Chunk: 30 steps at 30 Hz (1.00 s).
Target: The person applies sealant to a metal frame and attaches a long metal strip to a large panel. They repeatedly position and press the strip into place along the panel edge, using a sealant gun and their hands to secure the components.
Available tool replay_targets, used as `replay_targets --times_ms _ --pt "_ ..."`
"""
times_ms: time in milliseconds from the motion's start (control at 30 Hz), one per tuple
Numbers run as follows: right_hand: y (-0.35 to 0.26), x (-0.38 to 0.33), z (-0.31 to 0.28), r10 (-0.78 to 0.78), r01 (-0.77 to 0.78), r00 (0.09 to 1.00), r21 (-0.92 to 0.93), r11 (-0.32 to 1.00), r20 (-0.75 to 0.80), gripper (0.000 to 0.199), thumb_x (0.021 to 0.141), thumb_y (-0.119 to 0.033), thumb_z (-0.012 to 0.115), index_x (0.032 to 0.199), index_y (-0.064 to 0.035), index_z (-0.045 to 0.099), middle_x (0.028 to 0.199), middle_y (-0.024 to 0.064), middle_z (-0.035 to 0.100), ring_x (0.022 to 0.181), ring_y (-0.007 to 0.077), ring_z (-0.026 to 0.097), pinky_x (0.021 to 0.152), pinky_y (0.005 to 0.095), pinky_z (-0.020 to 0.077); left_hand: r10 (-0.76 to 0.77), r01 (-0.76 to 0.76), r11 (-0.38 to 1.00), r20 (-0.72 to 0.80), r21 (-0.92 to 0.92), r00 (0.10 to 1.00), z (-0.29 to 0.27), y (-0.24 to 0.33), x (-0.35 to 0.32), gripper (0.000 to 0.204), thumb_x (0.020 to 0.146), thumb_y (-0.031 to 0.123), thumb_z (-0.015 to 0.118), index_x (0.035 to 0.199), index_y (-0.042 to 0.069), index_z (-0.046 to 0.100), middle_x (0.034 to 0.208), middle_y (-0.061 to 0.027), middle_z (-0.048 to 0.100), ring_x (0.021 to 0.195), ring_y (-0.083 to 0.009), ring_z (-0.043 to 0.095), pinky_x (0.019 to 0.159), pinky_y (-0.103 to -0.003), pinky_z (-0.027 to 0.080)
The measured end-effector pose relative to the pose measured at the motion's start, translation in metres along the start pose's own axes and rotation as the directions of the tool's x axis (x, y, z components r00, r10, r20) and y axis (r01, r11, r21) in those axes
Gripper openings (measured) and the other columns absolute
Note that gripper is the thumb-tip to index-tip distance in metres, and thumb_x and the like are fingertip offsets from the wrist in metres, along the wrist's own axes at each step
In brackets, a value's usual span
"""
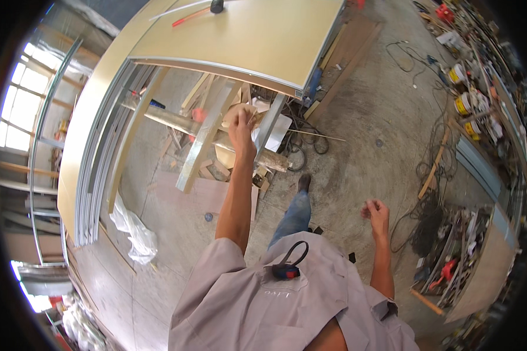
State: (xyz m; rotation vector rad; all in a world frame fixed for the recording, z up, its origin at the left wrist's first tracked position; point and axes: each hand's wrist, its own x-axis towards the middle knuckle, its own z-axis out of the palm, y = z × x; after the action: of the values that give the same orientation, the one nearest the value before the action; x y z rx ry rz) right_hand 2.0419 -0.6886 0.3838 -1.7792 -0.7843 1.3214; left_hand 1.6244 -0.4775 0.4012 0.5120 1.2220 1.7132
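Observation:
My left hand (242,120) is reaching forward over the framework, in front of a tan rounded piece (234,114) whose kind I cannot make out. Its fingers are blurred, so I cannot tell whether they hold anything. Just left of it a pale wooden board (208,137) slants toward me, and a grey metal bar (270,123) runs close on its right. My right hand (377,215) hangs in the air over the concrete floor, fingers loosely bent and apart, with nothing in them. A black-headed mallet (217,6) with a red handle lies on the large yellow panel (246,41).
Long metal channels (93,169) line the panel's left side. Wood offcuts (216,169) and black cables (316,137) lie beneath the frame. White plastic sheeting (136,231) is on the floor at left. Buckets (464,104) and a scrap-filled bin (477,275) stand along the right.

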Motion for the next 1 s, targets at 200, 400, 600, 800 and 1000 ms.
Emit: replay_targets --times_ms 200,400,600,800,1000 --pt "-0.088 0.162 0.048 -0.007 0.014 0.984 -0.040 0.999 0.177 0.023 0.096 -0.021 0.058 0.095 0.0010 0.062 0.078 0.0047 0.062 0.068 0.0133 0.062 0.063 0.0294 0.0538 0.241 -0.301 0.919 -0.243 -0.256 0.940 0.059 -0.044 0.149 0.069 0.102 0.050 0.032 0.148 -0.001 0.021 0.155 -0.0158 0.022 0.145 -0.0254 0.018 0.118 -0.038 0.013" --pt "-0.177 0.272 0.097 -0.026 0.085 0.922 -0.138 0.987 0.386 0.027 0.098 -0.025 0.056 0.100 0.0005 0.063 0.079 0.0031 0.062 0.071 0.0133 0.063 0.067 0.0296 0.0552 0.387 -0.456 0.868 -0.304 -0.199 0.870 0.096 -0.079 0.203 0.081 0.098 0.062 0.024 0.153 0.008 0.001 0.160 -0.0089 0.005 0.146 -0.0246 0.012 0.120 -0.038 0.011" --pt "-0.224 0.363 0.120 0.051 0.047 0.898 -0.211 0.976 0.436 0.026 0.098 -0.025 0.057 0.100 0.0003 0.063 0.079 0.0040 0.062 0.071 0.0129 0.064 0.067 0.0295 0.0553 0.436 -0.486 0.872 -0.344 -0.068 0.831 0.101 -0.096 0.214 0.082 0.096 0.066 0.018 0.152 0.015 -0.014 0.161 -0.0069 -0.004 0.147 -0.0259 0.005 0.119 -0.042 0.012" --pt "-0.282 0.415 0.184 -0.162 0.345 0.750 -0.170 0.923 0.642 0.024 0.098 -0.022 0.056 0.100 -0.0003 0.064 0.080 0.0036 0.064 0.071 0.0114 0.062 0.065 0.0270 0.0519 0.421 -0.403 0.905 -0.432 0.137 0.798 0.093 -0.102 0.215 0.090 0.093 0.071 0.019 0.152 0.011 -0.013 0.160 -0.0126 -0.002 0.146 -0.0289 0.009 0.118 -0.042 0.013" --pt "-0.340 0.445 0.256 -0.572 0.828 0.496 -0.157 0.538 0.654 0.019 0.097 -0.016 0.056 0.101 0.0014 0.062 0.088 0.0082 0.065 0.082 0.0176 0.062 0.071 0.0320 0.0496 0.497 -0.371 0.866 -0.497 0.335 0.712 0.084 -0.045 0.208 0.084 0.096 0.065 0.019 0.152 0.007 -0.005 0.160 -0.0138 -0.003 0.147 -0.0283 0.003 0.119 -0.041 0.007"
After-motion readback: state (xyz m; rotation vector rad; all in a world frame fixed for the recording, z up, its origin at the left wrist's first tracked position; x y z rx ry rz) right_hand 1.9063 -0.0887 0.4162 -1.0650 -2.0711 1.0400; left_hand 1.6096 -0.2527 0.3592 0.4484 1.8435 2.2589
